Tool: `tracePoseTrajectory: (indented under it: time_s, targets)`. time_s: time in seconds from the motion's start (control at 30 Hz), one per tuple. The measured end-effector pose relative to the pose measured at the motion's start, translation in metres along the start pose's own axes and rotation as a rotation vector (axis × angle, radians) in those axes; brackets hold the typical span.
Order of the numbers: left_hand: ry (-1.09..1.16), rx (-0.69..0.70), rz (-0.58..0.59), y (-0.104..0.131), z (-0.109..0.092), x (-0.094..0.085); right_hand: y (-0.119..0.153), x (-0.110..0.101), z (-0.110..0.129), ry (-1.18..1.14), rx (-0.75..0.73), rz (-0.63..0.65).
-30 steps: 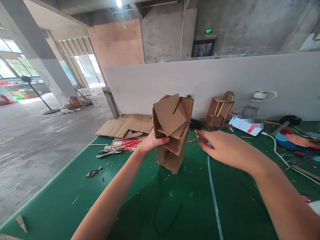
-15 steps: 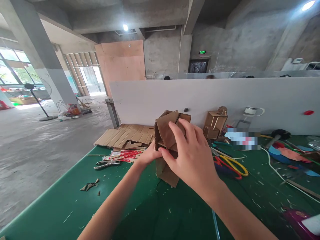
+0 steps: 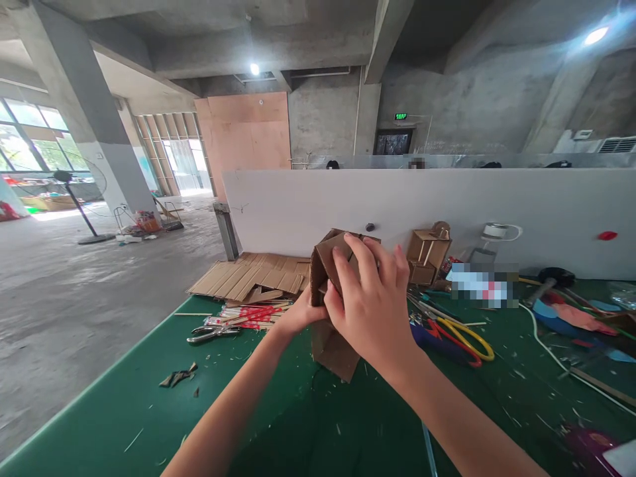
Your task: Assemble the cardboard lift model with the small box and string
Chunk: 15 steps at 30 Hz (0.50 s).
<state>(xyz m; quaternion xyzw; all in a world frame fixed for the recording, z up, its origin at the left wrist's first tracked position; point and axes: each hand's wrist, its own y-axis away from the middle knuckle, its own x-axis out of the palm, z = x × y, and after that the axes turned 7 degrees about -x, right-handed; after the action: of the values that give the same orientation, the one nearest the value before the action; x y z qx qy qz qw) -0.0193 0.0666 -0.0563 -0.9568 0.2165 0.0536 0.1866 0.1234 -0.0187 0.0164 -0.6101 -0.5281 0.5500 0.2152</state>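
Observation:
A brown cardboard box stands upright in front of me on the green table. My left hand grips its left side, with the fingers partly hidden behind the cardboard. My right hand lies over the upper part, thumb at the front edge and fingers bent across a tilted cardboard flap. Much of the box's upper right is covered by that hand.
Flat cardboard sheets, red-wrapped sticks and pliers lie to the left. Yellow-handled scissors lie to the right. A small cardboard model stands by the white partition. Cardboard scraps lie front left.
My right hand has shifted slightly left, its fingers curling closer over the flap and its thumb moving to the front edge. The left hand keeps its hold. The view has tipped up a little.

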Motion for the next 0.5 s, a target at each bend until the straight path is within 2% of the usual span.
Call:
tracePoseTrajectory:
  time_s: [0.27, 0.37, 0.5]
  targets:
    - [0.029, 0.034, 0.039, 0.004, -0.008, 0.002, -0.007, 0.005, -0.003, 0.053, -0.045, -0.153]
    - [0.05, 0.008, 0.036, 0.003, -0.007, 0.001, -0.01, 0.002, -0.005, 0.008, -0.031, -0.155]
    - [0.124, -0.016, 0.042, 0.002, -0.003, 0.002, -0.021, -0.006, -0.009, -0.129, 0.064, -0.094]
